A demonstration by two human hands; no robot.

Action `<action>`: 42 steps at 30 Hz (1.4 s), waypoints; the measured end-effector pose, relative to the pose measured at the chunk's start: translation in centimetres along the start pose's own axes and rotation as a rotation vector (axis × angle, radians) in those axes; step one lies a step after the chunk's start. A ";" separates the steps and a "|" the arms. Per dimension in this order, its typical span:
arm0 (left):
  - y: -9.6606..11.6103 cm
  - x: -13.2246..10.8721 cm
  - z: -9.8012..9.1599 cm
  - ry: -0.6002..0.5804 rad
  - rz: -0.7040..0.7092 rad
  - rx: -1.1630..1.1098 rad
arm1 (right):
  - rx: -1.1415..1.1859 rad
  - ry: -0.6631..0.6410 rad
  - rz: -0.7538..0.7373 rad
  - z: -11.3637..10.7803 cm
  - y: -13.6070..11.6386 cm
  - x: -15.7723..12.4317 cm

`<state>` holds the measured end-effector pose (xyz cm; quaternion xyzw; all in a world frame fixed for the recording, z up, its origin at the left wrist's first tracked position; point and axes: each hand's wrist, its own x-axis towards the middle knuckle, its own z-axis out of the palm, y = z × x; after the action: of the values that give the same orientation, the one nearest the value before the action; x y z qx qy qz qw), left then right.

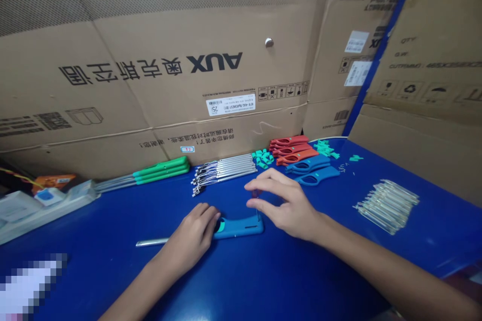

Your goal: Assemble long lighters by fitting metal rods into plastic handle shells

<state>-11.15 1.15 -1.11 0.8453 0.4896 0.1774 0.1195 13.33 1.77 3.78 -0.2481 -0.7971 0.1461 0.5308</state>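
Note:
My left hand [198, 228] is closed over a long-necked blue lighter [241, 227], pressing it flat on the table. Its silver metal tube [152, 243] sticks out to the left, and a green trigger shows beside my fingers. Above the lighter's right end, my right hand [288, 203] pinches a small screwdriver [257, 208] between thumb and fingers. The screwdriver stands upright, its thin shaft reaching down to the end of the blue handle. Its dark reddish grip is mostly hidden by my fingers.
Behind lie green lighters [161, 169], metal tubes with wires [226, 169], green triggers [263, 158], red handle shells [291, 150] and blue handle shells [318, 175]. Clear slim parts [389, 205] lie right. A power strip [48, 210] stands left. Cardboard [169, 25] walls the back.

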 end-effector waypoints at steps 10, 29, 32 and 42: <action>0.1 0.0 -0.1 0.000 0.000 -0.005 | -0.025 -0.018 -0.045 0.0 0.0 0.0; 0.3 0.0 -0.3 0.011 0.024 0.029 | 0.069 0.030 0.042 0.2 0.2 -0.2; 0.2 0.0 -0.2 0.027 0.039 0.027 | 0.053 0.025 0.000 0.2 -0.2 -0.2; 0.3 0.0 -0.2 0.010 0.026 0.032 | 0.038 0.086 0.027 0.3 -0.2 -0.2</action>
<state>-11.05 0.98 -0.84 0.8525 0.4820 0.1753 0.1012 13.05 1.48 3.59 -0.2549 -0.7672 0.1574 0.5672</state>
